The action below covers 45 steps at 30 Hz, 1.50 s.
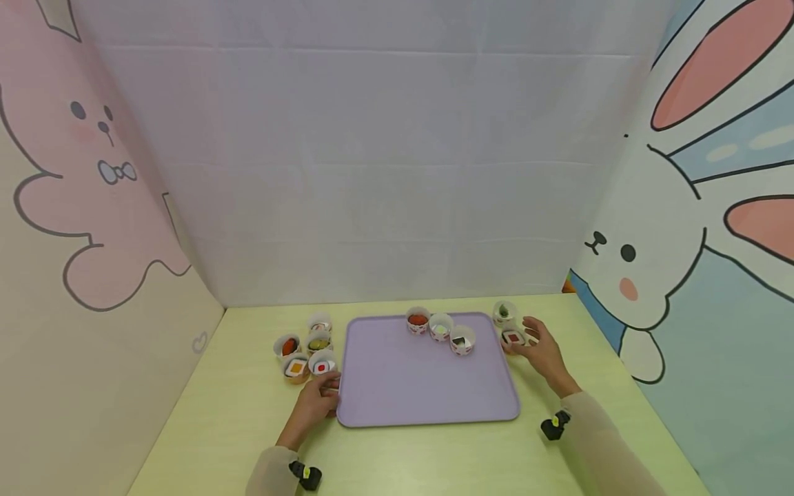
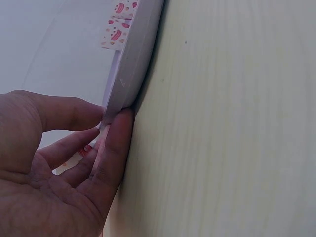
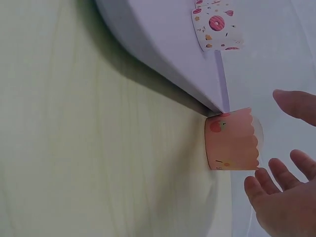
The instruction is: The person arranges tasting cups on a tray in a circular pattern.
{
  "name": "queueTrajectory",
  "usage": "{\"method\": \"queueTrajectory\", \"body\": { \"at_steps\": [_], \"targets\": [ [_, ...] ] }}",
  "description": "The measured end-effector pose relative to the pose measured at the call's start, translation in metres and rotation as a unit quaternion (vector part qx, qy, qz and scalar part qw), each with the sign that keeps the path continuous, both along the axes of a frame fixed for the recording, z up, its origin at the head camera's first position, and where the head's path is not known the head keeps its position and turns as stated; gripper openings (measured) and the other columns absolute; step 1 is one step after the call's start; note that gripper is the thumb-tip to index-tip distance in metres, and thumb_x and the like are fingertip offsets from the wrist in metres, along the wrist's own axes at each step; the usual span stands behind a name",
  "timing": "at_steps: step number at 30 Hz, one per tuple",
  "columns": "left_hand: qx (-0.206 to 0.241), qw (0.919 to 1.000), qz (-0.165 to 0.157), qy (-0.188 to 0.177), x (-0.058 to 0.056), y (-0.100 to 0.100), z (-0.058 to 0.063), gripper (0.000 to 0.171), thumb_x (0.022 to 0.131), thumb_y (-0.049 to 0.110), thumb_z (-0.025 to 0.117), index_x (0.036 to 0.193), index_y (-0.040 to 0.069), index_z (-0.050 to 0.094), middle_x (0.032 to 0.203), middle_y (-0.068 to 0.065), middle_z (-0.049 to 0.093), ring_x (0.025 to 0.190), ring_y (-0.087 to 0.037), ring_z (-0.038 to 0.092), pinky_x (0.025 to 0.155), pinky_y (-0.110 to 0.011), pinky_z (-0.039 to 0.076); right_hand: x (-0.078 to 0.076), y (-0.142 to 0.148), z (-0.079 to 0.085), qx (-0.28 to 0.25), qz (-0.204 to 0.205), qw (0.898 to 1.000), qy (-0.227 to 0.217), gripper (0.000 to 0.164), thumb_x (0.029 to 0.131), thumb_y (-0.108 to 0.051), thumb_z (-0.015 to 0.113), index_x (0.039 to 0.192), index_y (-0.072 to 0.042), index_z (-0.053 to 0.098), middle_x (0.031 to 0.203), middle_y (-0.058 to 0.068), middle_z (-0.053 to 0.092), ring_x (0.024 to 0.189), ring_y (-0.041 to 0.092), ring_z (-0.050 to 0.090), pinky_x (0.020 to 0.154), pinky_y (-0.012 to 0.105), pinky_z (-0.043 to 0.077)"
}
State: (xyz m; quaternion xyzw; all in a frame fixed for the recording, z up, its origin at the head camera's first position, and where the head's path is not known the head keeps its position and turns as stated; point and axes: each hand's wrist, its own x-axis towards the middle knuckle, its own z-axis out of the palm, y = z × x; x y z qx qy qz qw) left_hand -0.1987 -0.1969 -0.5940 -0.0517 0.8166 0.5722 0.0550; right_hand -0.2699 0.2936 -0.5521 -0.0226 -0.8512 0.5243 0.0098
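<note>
A lilac tray (image 1: 422, 393) lies on the table, and my left hand (image 1: 315, 403) pinches its left edge between thumb and fingers. The left wrist view shows the thumb (image 2: 74, 112) on the rim and a finger low against the tray's side. My right hand (image 1: 544, 353) is by the tray's right edge, its fingers spread beside a pink paper cup (image 3: 232, 140) with a scalloped rim. That cup stands upright against the tray's corner, with a dark red square inside. Three patterned paper cups stand on the tray's far part: one with red contents (image 1: 418, 321), a middle one (image 1: 440, 326) and a right one (image 1: 462, 341).
Left of the tray several paper cups stand close together, among them one with an orange square (image 1: 296, 368) and one with a red dot (image 1: 322, 363). Another cup with something green (image 1: 504, 313) stands behind the pink one. Walls with rabbit drawings (image 1: 645, 275) enclose the table.
</note>
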Motion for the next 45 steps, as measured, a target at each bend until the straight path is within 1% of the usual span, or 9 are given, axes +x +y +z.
{"method": "queueTrajectory", "body": {
  "at_steps": [3,9,14,20,27,31,37,42,45],
  "targets": [
    [-0.002,1.0000,-0.001,0.001,0.000,0.000,0.001,0.049,0.080,-0.009,0.060,0.129,-0.002,0.058,0.108,-0.016,0.064,0.083,-0.018,0.063,0.057,-0.033,0.057,0.000,0.000,-0.002,0.001,-0.006,1.000,-0.005,0.085,0.086,-0.019,0.075,0.152,-0.002,0.024,0.156,0.024,0.031,0.144,0.042,0.028,0.119,0.053,0.027],
    [0.003,1.0000,-0.002,-0.002,0.000,0.000,0.003,0.050,0.080,-0.009,0.060,0.129,-0.003,0.058,0.109,-0.018,0.064,0.084,-0.018,0.063,0.057,-0.033,0.057,-0.001,0.000,-0.006,0.014,-0.001,0.999,-0.034,0.095,0.084,-0.030,0.077,0.155,-0.006,0.018,0.158,0.023,0.026,0.144,0.043,0.027,0.117,0.054,0.030],
    [0.006,1.0000,-0.005,0.002,0.001,-0.001,0.003,0.049,0.081,-0.009,0.061,0.129,-0.002,0.058,0.109,-0.018,0.064,0.085,-0.019,0.063,0.056,-0.035,0.057,-0.003,0.001,-0.012,-0.006,0.009,0.999,-0.053,0.094,0.087,-0.025,0.075,0.156,-0.006,0.015,0.157,0.026,0.024,0.142,0.046,0.030,0.111,0.056,0.036],
    [0.001,1.0000,-0.005,-0.001,0.000,-0.001,0.000,0.047,0.081,-0.007,0.061,0.128,0.000,0.059,0.108,-0.017,0.064,0.084,-0.018,0.063,0.056,-0.034,0.057,-0.007,0.003,-0.020,-0.013,0.017,0.998,-0.057,0.090,0.088,-0.022,0.073,0.156,-0.005,0.015,0.154,0.026,0.029,0.134,0.041,0.043,0.098,0.042,0.046],
    [-0.002,1.0000,-0.005,-0.001,-0.002,-0.002,0.000,0.048,0.081,-0.007,0.060,0.129,-0.001,0.059,0.109,-0.016,0.064,0.084,-0.016,0.062,0.057,-0.033,0.057,-0.010,0.003,-0.023,0.010,0.012,0.999,-0.052,0.083,0.088,-0.017,0.072,0.153,-0.003,0.021,0.151,0.027,0.034,0.125,0.038,0.048,0.086,0.027,0.046],
    [0.000,1.0000,-0.003,-0.003,-0.002,-0.001,0.001,0.048,0.081,-0.007,0.060,0.129,0.000,0.059,0.108,-0.015,0.064,0.085,-0.017,0.062,0.058,-0.034,0.057,-0.012,0.002,-0.022,0.024,0.006,0.998,-0.052,0.080,0.088,-0.017,0.072,0.152,-0.002,0.025,0.146,0.027,0.040,0.120,0.036,0.050,0.081,0.024,0.045],
    [-0.001,1.0000,-0.001,-0.004,-0.002,-0.001,0.000,0.047,0.081,-0.007,0.061,0.128,0.000,0.060,0.108,-0.014,0.065,0.085,-0.018,0.063,0.058,-0.034,0.058,-0.013,0.000,-0.025,0.047,-0.004,0.998,-0.045,0.076,0.086,-0.017,0.073,0.148,-0.002,0.032,0.138,0.027,0.049,0.114,0.034,0.054,0.079,0.025,0.046],
    [0.001,1.0000,0.000,-0.005,-0.002,-0.001,-0.001,0.047,0.082,-0.007,0.061,0.128,0.000,0.060,0.107,-0.014,0.065,0.084,-0.017,0.062,0.058,-0.034,0.057,-0.014,-0.001,-0.028,0.041,-0.005,0.998,-0.038,0.072,0.087,-0.015,0.072,0.147,-0.002,0.034,0.139,0.027,0.049,0.118,0.037,0.055,0.087,0.035,0.049],
    [0.002,1.0000,-0.001,-0.004,-0.001,-0.002,-0.001,0.047,0.082,-0.007,0.061,0.128,0.000,0.059,0.108,-0.015,0.065,0.085,-0.017,0.062,0.058,-0.034,0.057,-0.013,-0.002,-0.027,0.044,-0.013,0.999,-0.028,0.071,0.085,-0.017,0.074,0.144,0.000,0.037,0.137,0.029,0.050,0.117,0.037,0.056,0.087,0.037,0.049]
  ]
}}
